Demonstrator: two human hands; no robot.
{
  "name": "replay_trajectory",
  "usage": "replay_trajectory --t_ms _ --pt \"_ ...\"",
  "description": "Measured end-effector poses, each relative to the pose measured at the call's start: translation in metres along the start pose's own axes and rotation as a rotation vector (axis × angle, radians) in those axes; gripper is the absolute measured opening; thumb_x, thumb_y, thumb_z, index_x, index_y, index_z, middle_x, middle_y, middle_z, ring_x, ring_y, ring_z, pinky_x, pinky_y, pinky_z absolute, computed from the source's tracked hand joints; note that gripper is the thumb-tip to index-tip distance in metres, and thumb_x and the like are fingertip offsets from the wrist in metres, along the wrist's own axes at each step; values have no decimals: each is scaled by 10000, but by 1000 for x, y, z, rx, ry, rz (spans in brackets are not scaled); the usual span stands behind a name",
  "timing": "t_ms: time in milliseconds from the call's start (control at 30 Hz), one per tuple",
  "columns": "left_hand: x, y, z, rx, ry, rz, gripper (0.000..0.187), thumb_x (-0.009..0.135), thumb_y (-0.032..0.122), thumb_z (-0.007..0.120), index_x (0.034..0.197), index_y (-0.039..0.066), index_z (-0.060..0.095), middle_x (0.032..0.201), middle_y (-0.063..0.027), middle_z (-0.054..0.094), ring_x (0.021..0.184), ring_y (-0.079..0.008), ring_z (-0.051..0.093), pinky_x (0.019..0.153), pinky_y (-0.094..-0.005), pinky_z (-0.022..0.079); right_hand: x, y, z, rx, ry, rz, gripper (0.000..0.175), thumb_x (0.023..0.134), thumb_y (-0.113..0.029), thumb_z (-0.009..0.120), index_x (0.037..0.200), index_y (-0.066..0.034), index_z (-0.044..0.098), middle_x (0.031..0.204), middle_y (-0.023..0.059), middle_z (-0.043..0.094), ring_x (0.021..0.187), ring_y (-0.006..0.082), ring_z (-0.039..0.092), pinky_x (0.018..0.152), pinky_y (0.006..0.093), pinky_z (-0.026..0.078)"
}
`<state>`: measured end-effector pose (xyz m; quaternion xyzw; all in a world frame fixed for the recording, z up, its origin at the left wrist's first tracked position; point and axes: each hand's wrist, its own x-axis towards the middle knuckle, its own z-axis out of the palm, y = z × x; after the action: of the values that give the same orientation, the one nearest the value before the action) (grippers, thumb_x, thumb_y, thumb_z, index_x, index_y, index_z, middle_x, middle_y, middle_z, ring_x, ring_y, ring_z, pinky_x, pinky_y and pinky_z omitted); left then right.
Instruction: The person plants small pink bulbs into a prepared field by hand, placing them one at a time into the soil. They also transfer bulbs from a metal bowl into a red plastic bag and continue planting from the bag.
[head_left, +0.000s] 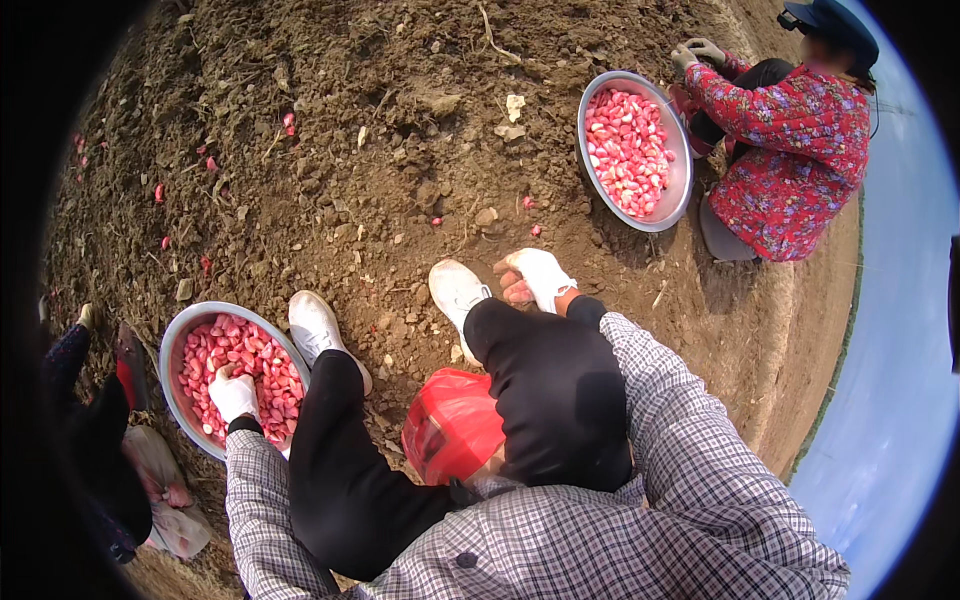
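My left hand (235, 394), in a white glove with bare fingertips, reaches into a metal basin (174, 330) of pink-coated garlic cloves (268, 367). Its fingers are among the cloves; whether they grip any is hidden. Beside my white shoe, low over the soil, is my right hand (534, 277), gloved the same way. Its fingers are curled, and I cannot tell what is inside them. Single pink cloves (535, 230) lie on the brown soil (390, 180) beyond my feet.
A second metal basin of pink cloves (630, 150) stands upper right, beside a crouching person (795, 157) in a red floral jacket. Another person's dark sleeve (66, 360) and plastic bags (169, 487) are at the left. A red plastic bag (454, 424) lies between my legs.
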<state>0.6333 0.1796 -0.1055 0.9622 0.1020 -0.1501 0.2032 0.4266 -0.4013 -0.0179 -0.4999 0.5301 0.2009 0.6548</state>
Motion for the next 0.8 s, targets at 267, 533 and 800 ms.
replay_trajectory --t_ms 267,533,800 --pt "-7 -6 -49 -727 -121 -295 394 872 61 681 1262 25 640 915 -14 670 735 -106 578 667 -257 507 -19 0 -9 38 13 -139 344 1004 -295 602 1156 -2 698 953 160 710 702 240 682 627 347 589" --pt "-46 117 -117 -929 -385 -84 341 963 47 598 1302 83 592 1097 -102 723 797 -137 661 635 -283 537 -43 -1 -36 65 59 -95 362 997 -295 604 1172 -3 728 958 147 698 745 250 678 667 359 576" --pt "-68 310 -94 -987 -954 -118 345 951 -9 594 1279 90 546 1004 -197 724 508 -51 473 428 -207 425 -33 -13 -53 3 -42 -258 349 1025 -270 569 1178 23 679 833 82 644 605 148 606 551 262 528"
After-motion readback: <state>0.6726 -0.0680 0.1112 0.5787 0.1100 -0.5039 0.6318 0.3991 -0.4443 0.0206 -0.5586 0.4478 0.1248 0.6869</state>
